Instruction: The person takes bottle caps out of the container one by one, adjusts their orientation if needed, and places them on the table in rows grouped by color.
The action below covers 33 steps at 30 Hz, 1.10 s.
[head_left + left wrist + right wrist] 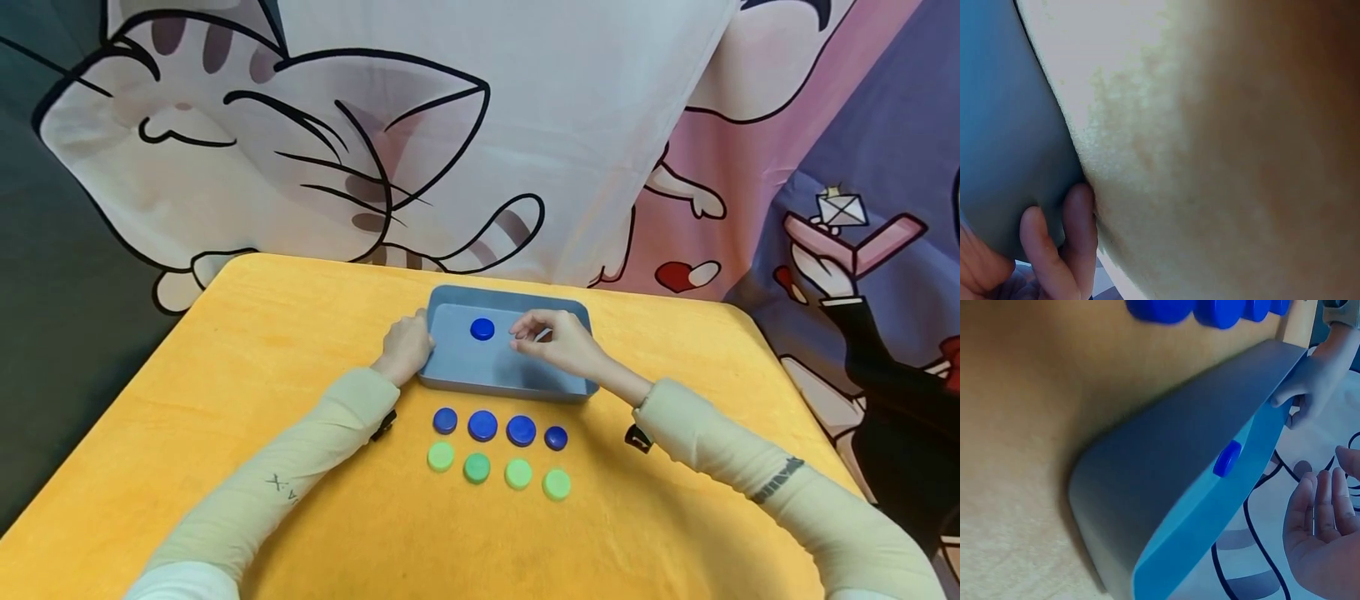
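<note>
A grey-blue rectangular tray (457, 371) stands on the table with one blue round cap (482, 329) lying inside it. At the tray's left end, my left hand (406, 346) grips the wall, thumb over the rim and fingers along the outside; the left wrist view shows the fingers (1044, 250) against that wall. My right hand (558, 337) hovers over the tray's right half, to the right of the cap. Its fingers are loosely bent and nothing is between them, as the right wrist view of the hand (1322, 544) also shows.
In front of the tray lies a row of several blue caps (483, 426). Nearer still is a row of several green caps (477, 468). All rest on a yellow-covered table (315, 500). Behind the table hangs a cartoon-printed cloth (600, 125).
</note>
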Each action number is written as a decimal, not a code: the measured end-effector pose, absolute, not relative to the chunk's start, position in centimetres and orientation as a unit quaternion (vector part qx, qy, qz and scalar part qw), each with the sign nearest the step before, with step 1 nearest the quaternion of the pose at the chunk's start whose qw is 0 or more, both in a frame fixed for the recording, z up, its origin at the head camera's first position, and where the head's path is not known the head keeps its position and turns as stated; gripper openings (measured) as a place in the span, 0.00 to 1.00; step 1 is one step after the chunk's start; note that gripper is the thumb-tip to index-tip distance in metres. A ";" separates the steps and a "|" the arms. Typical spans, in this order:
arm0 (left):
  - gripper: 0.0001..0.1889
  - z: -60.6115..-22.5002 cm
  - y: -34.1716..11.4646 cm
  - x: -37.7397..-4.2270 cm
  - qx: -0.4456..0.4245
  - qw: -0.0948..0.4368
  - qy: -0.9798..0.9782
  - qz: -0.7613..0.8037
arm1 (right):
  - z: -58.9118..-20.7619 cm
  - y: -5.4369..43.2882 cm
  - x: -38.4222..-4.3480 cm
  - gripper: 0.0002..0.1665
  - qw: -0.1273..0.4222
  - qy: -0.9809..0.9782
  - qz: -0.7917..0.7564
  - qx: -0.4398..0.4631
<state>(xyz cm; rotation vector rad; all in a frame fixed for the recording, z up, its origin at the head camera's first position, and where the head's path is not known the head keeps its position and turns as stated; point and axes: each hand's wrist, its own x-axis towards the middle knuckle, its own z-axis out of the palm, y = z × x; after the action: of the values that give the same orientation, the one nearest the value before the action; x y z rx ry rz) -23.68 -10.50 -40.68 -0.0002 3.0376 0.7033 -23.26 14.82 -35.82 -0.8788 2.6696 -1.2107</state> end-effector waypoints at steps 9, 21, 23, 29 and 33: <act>0.17 -40.8 -10.5 -23.6 -0.002 0.016 0.974 0.225 | -35.4 13.9 -25.5 0.10 0.031 0.879 -0.391 -0.270; 0.17 -40.6 -10.4 -23.7 -0.005 0.012 0.975 0.221 | -35.3 12.3 -29.1 0.18 0.033 0.890 -0.352 -0.288; 0.17 -40.6 -10.4 -23.7 -0.004 0.012 0.975 0.221 | -35.4 11.9 -29.5 0.19 0.038 0.888 -0.352 -0.292; 0.17 -40.7 -10.4 -23.8 0.000 0.011 0.975 0.223 | -36.5 10.8 -31.0 0.24 0.063 0.888 -0.351 -0.291; 0.18 -40.7 -10.5 -23.7 -0.002 0.013 0.975 0.224 | -37.4 10.2 -31.7 0.27 0.095 0.891 -0.348 -0.276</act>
<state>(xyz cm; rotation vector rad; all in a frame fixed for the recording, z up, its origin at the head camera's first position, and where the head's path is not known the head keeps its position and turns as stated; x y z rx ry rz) -23.72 -10.45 -40.69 -0.0054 3.0375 0.6975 -31.67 10.16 -37.38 -0.8181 2.6413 -1.0304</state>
